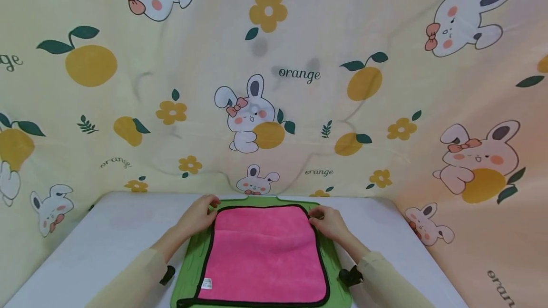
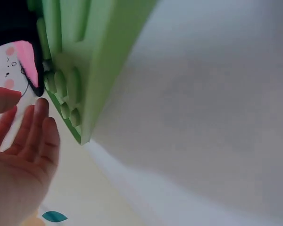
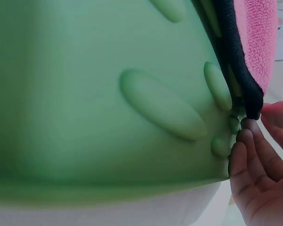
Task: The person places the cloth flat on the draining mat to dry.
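A pink towel [image 1: 265,255] with black edging and a small white tag lies spread over a green board [image 1: 338,270] with raised oval bumps. At the towel's far left corner is my left hand [image 1: 200,214]. In the left wrist view its thumb and fingers [image 2: 49,141] stand apart, fingertips close to the black-edged corner. My right hand [image 1: 329,222] is at the far right corner. The right wrist view shows its thumb and fingertips [image 3: 247,136] pinching the black edging there; part of the thumb is cut off by the frame.
Under the board is a white table [image 1: 124,232]. A cream curtain [image 1: 205,46] printed with rabbits and oranges rises behind the table and along its sides. Each wrist carries a dark device [image 1: 351,276].
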Available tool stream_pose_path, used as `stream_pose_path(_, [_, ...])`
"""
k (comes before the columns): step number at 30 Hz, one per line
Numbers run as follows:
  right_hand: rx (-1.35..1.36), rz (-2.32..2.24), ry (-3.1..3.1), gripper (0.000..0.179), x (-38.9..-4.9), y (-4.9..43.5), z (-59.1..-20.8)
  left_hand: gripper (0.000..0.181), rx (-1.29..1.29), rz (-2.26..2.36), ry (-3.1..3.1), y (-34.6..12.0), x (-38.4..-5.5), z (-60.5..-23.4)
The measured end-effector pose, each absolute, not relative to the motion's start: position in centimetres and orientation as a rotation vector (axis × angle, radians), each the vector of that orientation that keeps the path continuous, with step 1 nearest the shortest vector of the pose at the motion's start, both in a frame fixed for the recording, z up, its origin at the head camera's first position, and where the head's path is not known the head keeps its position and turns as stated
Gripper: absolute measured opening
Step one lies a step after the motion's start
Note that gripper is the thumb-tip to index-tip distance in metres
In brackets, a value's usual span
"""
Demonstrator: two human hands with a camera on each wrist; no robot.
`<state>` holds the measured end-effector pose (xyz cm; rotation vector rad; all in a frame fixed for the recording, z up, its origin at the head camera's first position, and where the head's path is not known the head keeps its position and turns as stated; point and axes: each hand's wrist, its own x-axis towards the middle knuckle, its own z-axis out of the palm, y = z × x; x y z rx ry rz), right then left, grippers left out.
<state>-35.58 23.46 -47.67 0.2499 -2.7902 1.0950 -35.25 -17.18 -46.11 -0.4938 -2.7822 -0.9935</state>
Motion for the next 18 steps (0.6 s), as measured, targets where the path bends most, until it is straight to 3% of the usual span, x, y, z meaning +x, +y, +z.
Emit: stream_pose_path(18, [0.358, 1.050, -2.841, 0.012, -35.7, 23.2, -48.1, 0.017, -0.358, -1.085, -2.893, -17.6, -32.6, -47.1])
